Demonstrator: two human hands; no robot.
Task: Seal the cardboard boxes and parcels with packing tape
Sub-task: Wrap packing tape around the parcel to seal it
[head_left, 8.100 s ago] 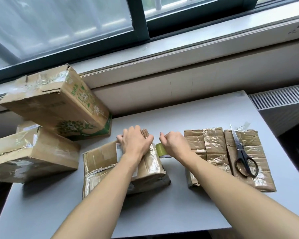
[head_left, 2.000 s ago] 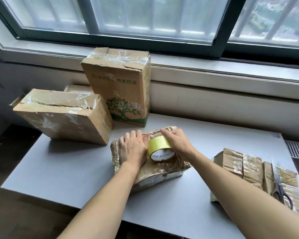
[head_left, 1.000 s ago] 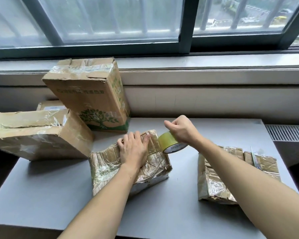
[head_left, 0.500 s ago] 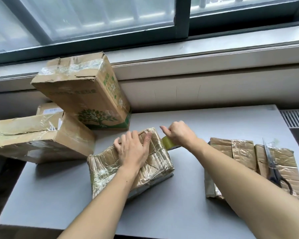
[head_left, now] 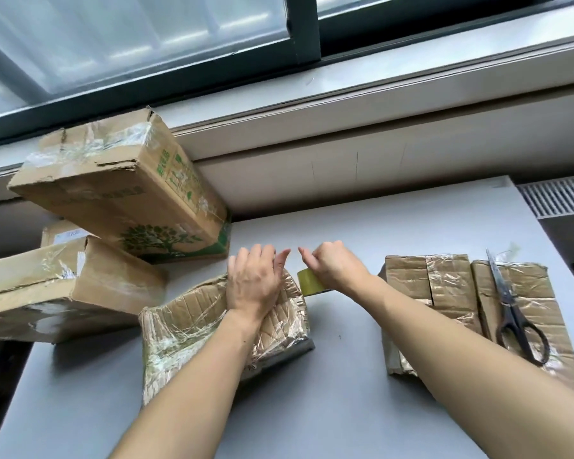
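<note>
Moved: since a second ago your right hand [head_left: 335,266] has brought the tape roll [head_left: 309,283] down from its raised spot to the parcel's far right corner. Your left hand [head_left: 254,286] has stayed pressed on the parcel [head_left: 193,326].
Left hand: your palm lies flat on the parcel's far end with the fingers close together. Their tips reach its far edge, and the thumb points out towards your other hand.
Right hand: your fingers are curled over the roll and grip it from above. Your hand covers most of it, so only a yellowish band shows below your knuckles.
Tape roll: it sits just beside the parcel's right edge, at the far corner. You cannot tell whether it touches the table [head_left: 345,376] or whether a strip runs from it to the parcel.
Parcel: it is brown, wrapped in shiny clear tape, and lies at a slant in the middle of the grey table.
Wrapped parcels [head_left: 441,293]: two taped bundles lie side by side to your right, well apart from the parcel under your palm.
Scissors [head_left: 514,313]: they lie closed on the right-hand bundle, blades pointing away from you.
Tree-print box [head_left: 123,193]: it stands tilted at the far left, taped across its top.
Flat box [head_left: 63,293]: it lies nearer you on the left, just beside the tree-print box, with a small box [head_left: 63,231] behind it.
</note>
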